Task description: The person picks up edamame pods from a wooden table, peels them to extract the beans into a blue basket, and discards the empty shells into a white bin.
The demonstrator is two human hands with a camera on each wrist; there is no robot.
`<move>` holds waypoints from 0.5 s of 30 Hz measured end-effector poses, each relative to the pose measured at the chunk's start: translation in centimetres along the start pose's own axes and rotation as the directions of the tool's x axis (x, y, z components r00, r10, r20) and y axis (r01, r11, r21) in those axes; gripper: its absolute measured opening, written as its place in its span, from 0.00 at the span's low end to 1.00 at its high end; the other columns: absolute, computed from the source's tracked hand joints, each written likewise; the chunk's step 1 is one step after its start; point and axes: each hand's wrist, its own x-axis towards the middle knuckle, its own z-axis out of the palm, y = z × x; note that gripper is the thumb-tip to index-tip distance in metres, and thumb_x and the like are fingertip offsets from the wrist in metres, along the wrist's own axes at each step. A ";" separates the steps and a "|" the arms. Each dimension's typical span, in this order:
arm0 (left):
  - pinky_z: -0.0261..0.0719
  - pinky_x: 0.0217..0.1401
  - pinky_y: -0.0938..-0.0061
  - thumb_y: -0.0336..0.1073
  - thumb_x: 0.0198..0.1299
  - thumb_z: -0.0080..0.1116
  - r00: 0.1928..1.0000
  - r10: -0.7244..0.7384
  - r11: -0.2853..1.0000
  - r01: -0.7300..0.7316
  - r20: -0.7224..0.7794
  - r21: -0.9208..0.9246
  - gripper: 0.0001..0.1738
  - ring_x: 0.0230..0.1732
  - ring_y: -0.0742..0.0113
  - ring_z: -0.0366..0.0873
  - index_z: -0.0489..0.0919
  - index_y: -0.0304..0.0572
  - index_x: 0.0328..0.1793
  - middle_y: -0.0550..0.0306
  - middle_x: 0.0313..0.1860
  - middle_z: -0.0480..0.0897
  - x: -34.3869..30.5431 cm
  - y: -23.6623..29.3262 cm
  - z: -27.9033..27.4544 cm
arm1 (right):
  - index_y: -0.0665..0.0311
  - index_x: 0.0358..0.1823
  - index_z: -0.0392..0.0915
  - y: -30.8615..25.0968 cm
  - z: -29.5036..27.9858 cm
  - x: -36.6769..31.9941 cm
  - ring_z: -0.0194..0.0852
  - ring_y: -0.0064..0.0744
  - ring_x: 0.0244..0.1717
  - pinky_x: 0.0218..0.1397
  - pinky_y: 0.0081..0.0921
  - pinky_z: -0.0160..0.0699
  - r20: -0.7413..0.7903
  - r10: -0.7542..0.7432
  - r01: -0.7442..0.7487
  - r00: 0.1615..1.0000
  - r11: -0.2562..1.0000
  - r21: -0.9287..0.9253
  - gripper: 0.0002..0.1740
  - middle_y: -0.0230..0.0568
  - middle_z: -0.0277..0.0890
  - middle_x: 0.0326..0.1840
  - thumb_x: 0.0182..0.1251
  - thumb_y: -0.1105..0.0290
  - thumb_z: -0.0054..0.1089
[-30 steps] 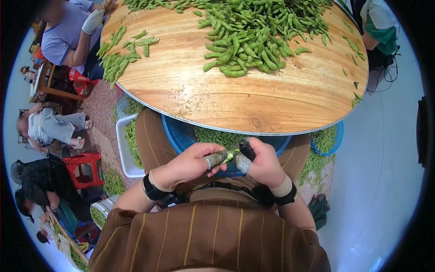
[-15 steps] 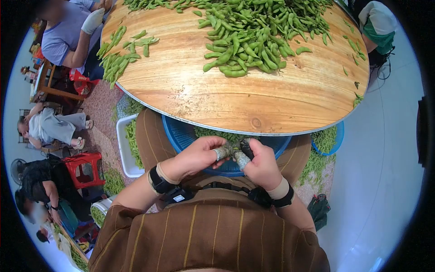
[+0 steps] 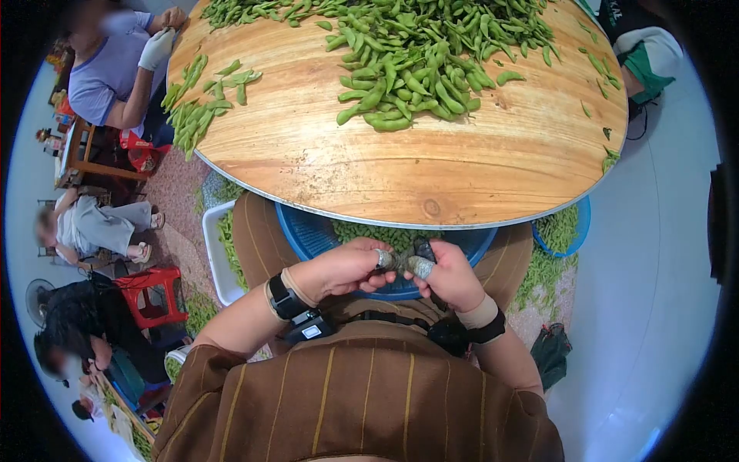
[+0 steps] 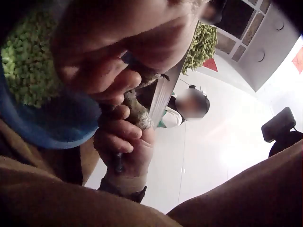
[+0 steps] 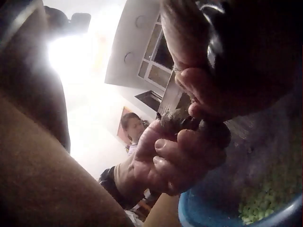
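Above the blue basin, the left hand and right hand meet with curled fingers and thumbs pinching at one spot. Grey wraps cover the thumbs and some fingertips. Fingers largely hide the green pod between them, and its state cannot be told. In the left wrist view the left hand is above the right hand, fingertips close together. The right wrist view shows the left hand with its wrapped thumb against the fingers, beside the dark right hand. Shelled green beans lie in the basin.
A round wooden table stands just ahead, bearing a large heap of green pods. A white tub is at left, another blue basket at right. A red stool and several people are around.
The green pod visible between the hands a second ago is now mostly hidden. Both hands stay together, the fingers having shifted and the left wrist turned slightly. The head view has moved a little.
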 end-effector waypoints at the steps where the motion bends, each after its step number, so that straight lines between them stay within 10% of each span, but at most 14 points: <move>1: 0.56 0.20 0.84 0.30 0.64 0.47 1.000 0.020 0.999 -0.019 0.016 -0.043 0.09 0.19 0.80 0.61 0.75 0.32 0.43 0.60 0.30 0.77 0.2 -0.2 -0.2 | 0.68 0.37 0.73 -0.1 -0.1 0.0 0.65 0.15 0.19 0.19 0.14 0.66 0.000 0.001 -0.001 1.000 1.000 0.000 0.06 0.32 0.74 0.26 0.66 0.72 0.54; 9: 0.61 0.25 0.84 0.27 0.63 0.45 0.995 0.065 0.981 -0.049 0.079 -0.186 0.09 0.25 0.78 0.65 0.75 0.32 0.45 0.59 0.32 0.77 -0.1 0.2 0.2 | 0.68 0.41 0.72 -0.7 -0.6 0.1 0.65 0.15 0.19 0.19 0.14 0.66 0.015 -0.021 0.020 1.000 0.997 0.068 0.08 0.33 0.74 0.29 0.66 0.70 0.54; 15: 0.70 0.31 0.82 0.23 0.59 0.43 0.988 0.151 0.952 -0.135 -0.040 0.274 0.14 0.29 0.74 0.72 0.75 0.31 0.50 0.56 0.37 0.80 1.4 -0.9 -0.6 | 0.68 0.45 0.72 0.3 -0.4 0.6 0.65 0.15 0.20 0.19 0.13 0.66 0.003 -0.036 0.036 0.999 0.999 -0.040 0.10 0.33 0.75 0.29 0.66 0.72 0.55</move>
